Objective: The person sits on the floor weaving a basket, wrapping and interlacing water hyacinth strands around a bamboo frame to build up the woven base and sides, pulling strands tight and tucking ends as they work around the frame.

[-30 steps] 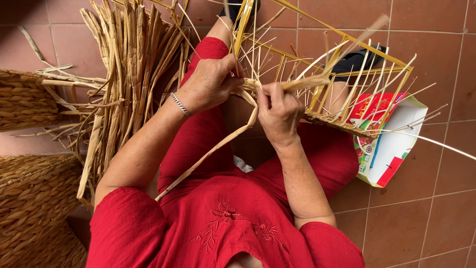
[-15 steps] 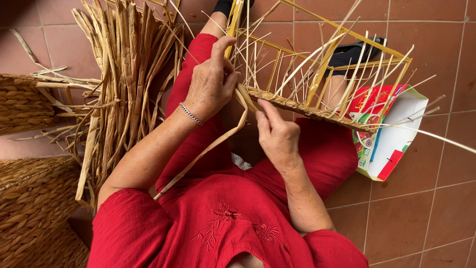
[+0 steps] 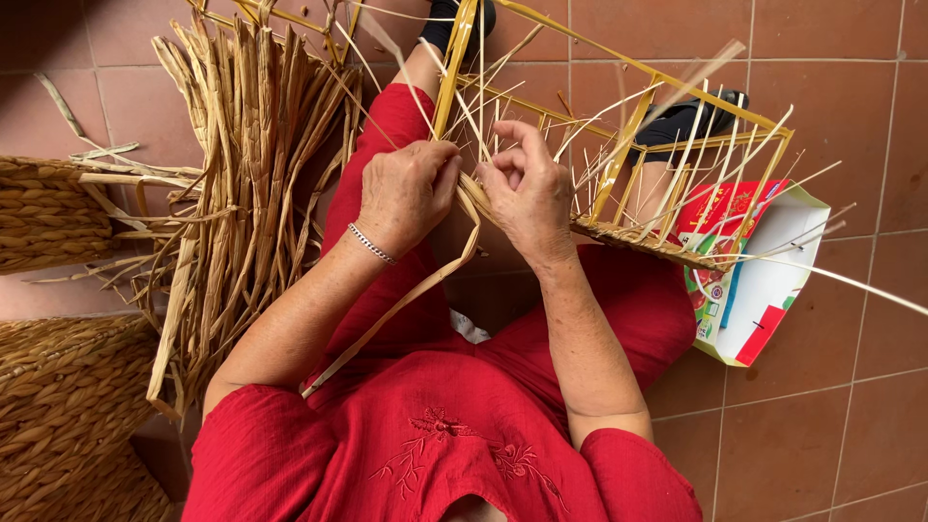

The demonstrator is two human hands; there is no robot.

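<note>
Both hands are pinched shut on the flat straw strip [image 3: 406, 295] right at the yellow frame's [image 3: 619, 159] near corner, left hand [image 3: 404, 193] and right hand [image 3: 527, 193] equally close, strip trailing back toward her lap.

left hand [image 3: 406, 193]: dropped from the yellow frame [image 3: 619, 155] to the strip [image 3: 406, 300]
right hand [image 3: 527, 188]: rose, closing beside the left
frame: tipped flatter
</note>
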